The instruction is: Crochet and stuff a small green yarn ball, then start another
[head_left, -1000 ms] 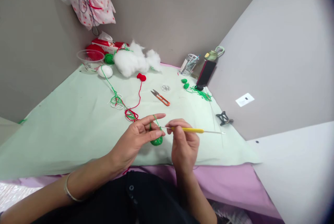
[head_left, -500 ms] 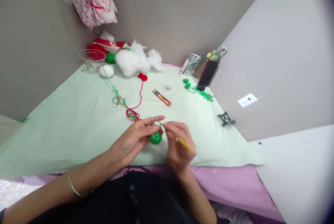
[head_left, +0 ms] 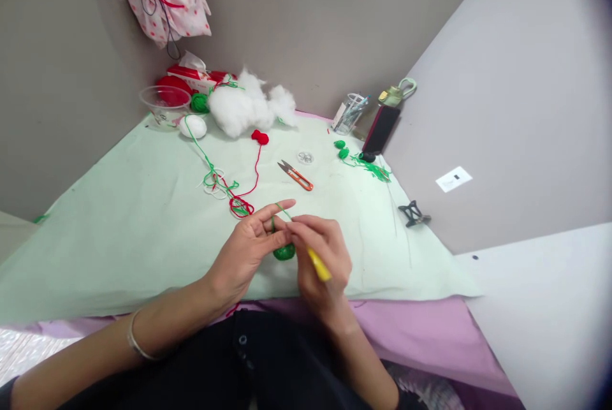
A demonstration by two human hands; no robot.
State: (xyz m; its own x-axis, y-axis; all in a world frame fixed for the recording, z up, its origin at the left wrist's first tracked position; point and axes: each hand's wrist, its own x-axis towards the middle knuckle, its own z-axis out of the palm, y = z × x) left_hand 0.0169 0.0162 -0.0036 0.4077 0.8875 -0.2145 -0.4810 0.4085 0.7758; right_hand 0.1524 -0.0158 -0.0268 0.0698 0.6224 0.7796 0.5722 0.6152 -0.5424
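Note:
My left hand (head_left: pixel 255 239) pinches a small round green crochet piece (head_left: pixel 284 252) between thumb and fingers. Green yarn (head_left: pixel 283 209) runs over its stretched-out index finger. Closed around a yellow-handled crochet hook (head_left: pixel 319 264), my right hand (head_left: pixel 325 257) meets the left at the top of the piece. The hook's tip is hidden by the fingers. Just beyond the left hand lies a tangle of red and green yarn (head_left: pixel 241 207). Orange thread snips (head_left: pixel 296 176) rest farther out on the pale green cloth (head_left: pixel 143 225).
At the back are white stuffing (head_left: pixel 239 107), a white yarn ball (head_left: pixel 193 126), a clear plastic tub (head_left: pixel 165 107) and a tissue box (head_left: pixel 196 81). Right of these stand a pen cup (head_left: pixel 351 113) and a bottle (head_left: pixel 392 97). Small green pieces (head_left: pixel 342 150) and a black stand (head_left: pixel 414 213) lie at right.
My right hand has moved left, closer to my left hand, and the hook's handle has swung to point more toward me. The green piece is now more covered by fingers.

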